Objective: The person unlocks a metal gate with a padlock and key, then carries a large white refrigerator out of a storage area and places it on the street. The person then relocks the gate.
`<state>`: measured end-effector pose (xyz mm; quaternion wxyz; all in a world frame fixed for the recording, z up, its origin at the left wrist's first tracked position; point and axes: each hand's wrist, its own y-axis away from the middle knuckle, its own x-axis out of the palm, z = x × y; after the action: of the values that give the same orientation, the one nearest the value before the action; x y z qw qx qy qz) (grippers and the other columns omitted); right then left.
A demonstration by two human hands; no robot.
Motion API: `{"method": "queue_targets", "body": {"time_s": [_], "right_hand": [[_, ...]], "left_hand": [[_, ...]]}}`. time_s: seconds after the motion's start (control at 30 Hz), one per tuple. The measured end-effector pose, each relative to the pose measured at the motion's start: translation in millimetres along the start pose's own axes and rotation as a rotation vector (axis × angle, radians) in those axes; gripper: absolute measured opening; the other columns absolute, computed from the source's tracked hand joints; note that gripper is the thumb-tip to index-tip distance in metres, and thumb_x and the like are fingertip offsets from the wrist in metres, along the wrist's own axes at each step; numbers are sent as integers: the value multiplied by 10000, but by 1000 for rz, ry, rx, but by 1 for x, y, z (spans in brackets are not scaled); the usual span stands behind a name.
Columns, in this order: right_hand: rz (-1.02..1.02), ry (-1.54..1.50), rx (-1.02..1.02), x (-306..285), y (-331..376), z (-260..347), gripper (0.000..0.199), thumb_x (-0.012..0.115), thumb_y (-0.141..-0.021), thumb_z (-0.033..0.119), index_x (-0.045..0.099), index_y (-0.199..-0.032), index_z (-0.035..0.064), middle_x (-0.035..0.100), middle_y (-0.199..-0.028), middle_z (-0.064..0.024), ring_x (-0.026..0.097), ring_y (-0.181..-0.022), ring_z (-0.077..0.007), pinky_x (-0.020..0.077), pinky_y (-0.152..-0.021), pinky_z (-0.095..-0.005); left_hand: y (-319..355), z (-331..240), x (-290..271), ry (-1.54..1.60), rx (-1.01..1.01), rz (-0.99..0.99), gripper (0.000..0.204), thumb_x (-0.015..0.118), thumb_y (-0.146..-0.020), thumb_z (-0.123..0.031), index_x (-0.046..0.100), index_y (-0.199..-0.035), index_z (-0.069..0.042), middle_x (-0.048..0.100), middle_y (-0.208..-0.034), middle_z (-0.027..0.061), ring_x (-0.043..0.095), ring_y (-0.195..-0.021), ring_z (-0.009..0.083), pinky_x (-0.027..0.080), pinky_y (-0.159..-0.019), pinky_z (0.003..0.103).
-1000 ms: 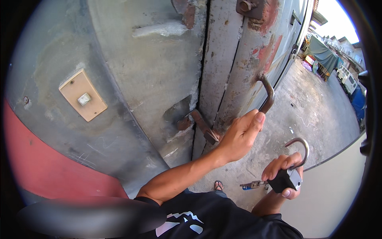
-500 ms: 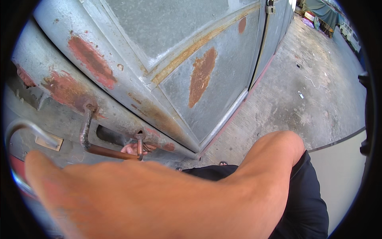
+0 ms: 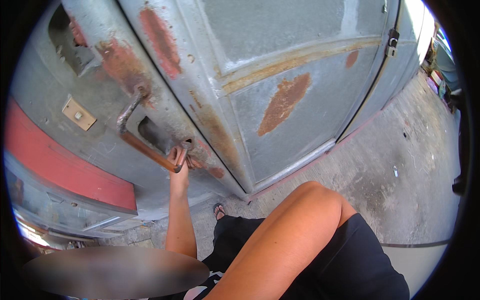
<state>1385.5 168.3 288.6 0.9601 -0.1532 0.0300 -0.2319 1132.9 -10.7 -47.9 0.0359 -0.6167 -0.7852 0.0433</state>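
- Because the left hand (image 3: 177, 154) is at the lower end of the bent rusty handle (image 3: 147, 150), near 9 o'clock, secure contact there matters most; fingers show either side of the short leg, though I cannot tell whether they grip it.
- Settle the fingers on bare metal, away from the dark slot (image 3: 152, 134) toward the handle's 1 o'clock, where knuckles could scrape.
- Keep the wrist straight, letting the arm supply any force.
- Give the left arm room: the right forearm (image 3: 280, 240) crosses 5 o'clock, its hand out of view, so I cannot tell what that hand does.
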Motion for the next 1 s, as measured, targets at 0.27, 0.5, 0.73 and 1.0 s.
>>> {"method": "queue_targets", "body": {"time_s": [0.27,0.5,0.73,1.0], "right_hand": [[72,85,-147,-4,-20,-63,433,818,-715,260,646,-1028,15,697,-924,-191,689,-939,-403,532,-782,-504],[104,500,-74,-109,-3,-113,664,857,-797,268,538,-1325,23,658,-1077,-96,685,-937,-193,541,-868,-358],[-260,280,24,-130,10,-194,755,870,-741,282,417,-1288,25,601,-1056,-130,611,-908,-180,524,-813,-347],[-408,732,178,-75,-49,-251,797,867,-762,313,364,-1284,-21,660,-1000,-271,703,-909,-458,567,-818,-508]], "left_hand": [[1,-13,0,-252,-107,-138,479,600,-1046,-421,638,-845,12,669,-742,89,607,-580,153,480,-528,348],[68,-47,-66,-711,3,416,501,634,-995,-460,729,-1029,31,747,-931,192,723,-824,264,551,-706,383],[102,-138,-127,-291,118,55,415,570,-1061,-403,696,-1074,-8,714,-876,79,636,-746,159,514,-688,314],[139,-161,-115,-454,299,76,405,527,-1084,-350,679,-1031,21,725,-821,83,693,-767,124,548,-668,300]]}}
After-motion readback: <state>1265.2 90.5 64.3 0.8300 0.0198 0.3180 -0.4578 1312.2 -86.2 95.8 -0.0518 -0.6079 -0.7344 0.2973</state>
